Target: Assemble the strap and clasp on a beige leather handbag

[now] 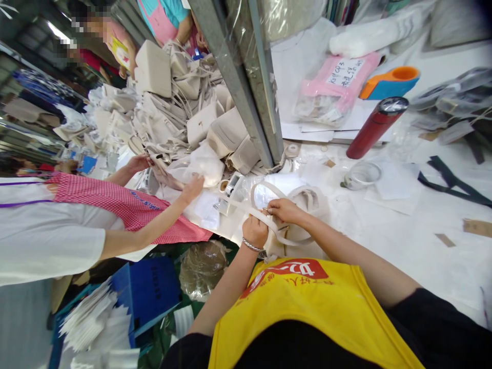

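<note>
Just above my yellow apron, a cream handbag [302,249] lies against the table edge, partly hidden by my arms. Its long pale strap [282,238] loops up and around my hands. My left hand [255,231], with a silver bracelet at the wrist, is closed on this strap. Close beside it, my right hand [285,210] pinches the strap near a small metal fitting, which is too small to make out clearly. Behind my hands sits a clear tape dispenser [232,187].
A co-worker in a red checked apron [100,202] handles bags at left, near a large bag pile [165,113]. A metal post [249,77] rises ahead. To the right stand a red flask [374,128], a tape roll [361,175] and black strips [453,182].
</note>
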The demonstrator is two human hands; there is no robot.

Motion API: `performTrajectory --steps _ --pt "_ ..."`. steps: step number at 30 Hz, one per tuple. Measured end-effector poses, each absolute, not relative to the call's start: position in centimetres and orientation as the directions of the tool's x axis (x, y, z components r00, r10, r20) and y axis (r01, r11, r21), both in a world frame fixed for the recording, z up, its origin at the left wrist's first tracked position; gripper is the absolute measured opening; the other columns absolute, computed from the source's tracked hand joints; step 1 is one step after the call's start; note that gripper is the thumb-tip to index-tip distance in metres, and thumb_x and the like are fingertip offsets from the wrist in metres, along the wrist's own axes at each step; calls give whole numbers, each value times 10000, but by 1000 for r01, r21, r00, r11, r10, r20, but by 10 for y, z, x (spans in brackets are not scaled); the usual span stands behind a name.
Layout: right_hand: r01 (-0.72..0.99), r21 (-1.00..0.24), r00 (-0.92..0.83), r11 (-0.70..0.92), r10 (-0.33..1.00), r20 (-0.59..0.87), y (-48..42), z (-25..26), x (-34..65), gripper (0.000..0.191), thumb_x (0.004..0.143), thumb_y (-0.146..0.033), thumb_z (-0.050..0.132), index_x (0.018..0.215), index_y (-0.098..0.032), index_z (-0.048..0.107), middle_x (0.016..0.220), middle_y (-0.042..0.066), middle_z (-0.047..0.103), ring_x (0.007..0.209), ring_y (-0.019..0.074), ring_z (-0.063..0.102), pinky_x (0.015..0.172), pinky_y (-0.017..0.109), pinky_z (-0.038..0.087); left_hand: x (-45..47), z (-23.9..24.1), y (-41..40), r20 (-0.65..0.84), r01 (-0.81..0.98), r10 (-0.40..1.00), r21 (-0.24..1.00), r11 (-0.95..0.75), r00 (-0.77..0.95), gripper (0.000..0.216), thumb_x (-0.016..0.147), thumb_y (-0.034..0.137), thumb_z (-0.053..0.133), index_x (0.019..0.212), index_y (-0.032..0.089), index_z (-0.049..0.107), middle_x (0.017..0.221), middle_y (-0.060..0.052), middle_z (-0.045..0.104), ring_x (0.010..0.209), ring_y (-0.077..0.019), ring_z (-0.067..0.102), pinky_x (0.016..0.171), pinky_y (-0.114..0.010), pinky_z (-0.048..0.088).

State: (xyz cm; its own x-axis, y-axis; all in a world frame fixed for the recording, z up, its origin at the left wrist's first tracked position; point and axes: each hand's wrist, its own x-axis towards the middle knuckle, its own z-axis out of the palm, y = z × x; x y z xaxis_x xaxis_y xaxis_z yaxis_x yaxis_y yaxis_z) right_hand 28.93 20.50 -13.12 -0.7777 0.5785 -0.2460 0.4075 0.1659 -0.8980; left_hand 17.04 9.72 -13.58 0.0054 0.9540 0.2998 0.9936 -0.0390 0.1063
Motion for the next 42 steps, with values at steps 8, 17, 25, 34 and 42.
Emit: performTrajectory --steps 8,17,25,34,42 --pt "498 -792 -758 353 621 -199 206 -130 283 176 773 -234 443 665 -164 562 668 35 589 640 144 518 560 232 322 180 -144 105 321 993 946 -85 84 -52 258 799 210 365 879 83 575 663 -122 521 619 -191 511 501 -285 383" --pt "553 -726 -749 410 627 -216 206 -133 283 185 785 -240 415 773 -177 588 852 57 613 785 186 529 626 254 334 182 -141 114 216 996 974 -48 76 -64 255 795 188 348 891 41 533 749 -156 519 717 -216 507 597 -332 431" --pt "432 -803 -781 411 615 -105 202 -131 292 136 775 -204 446 724 -166 566 769 31 586 725 144 509 621 228 325 162 -143 114 269 994 957 13 110 -109 248 794 243 368 827 77 550 715 -137 536 685 -201 506 573 -317 423" --pt "316 -913 -787 258 609 -101 199 -132 301 134 765 -211 439 662 -155 503 651 -6 489 555 90 459 522 200 334 165 -131 106 -10 529 907 810 255 -421 165 764 317 440 786 164 497 595 2 544 571 -116 536 565 -260 449" --pt "222 -975 -808 1 559 -184 197 -139 304 164 765 -297 418 687 -162 471 593 -24 446 433 74 446 413 183 375 180 -134 106 -287 -85 864 957 277 -414 248 689 364 534 788 145 471 650 11 533 520 -76 526 559 -250 481"
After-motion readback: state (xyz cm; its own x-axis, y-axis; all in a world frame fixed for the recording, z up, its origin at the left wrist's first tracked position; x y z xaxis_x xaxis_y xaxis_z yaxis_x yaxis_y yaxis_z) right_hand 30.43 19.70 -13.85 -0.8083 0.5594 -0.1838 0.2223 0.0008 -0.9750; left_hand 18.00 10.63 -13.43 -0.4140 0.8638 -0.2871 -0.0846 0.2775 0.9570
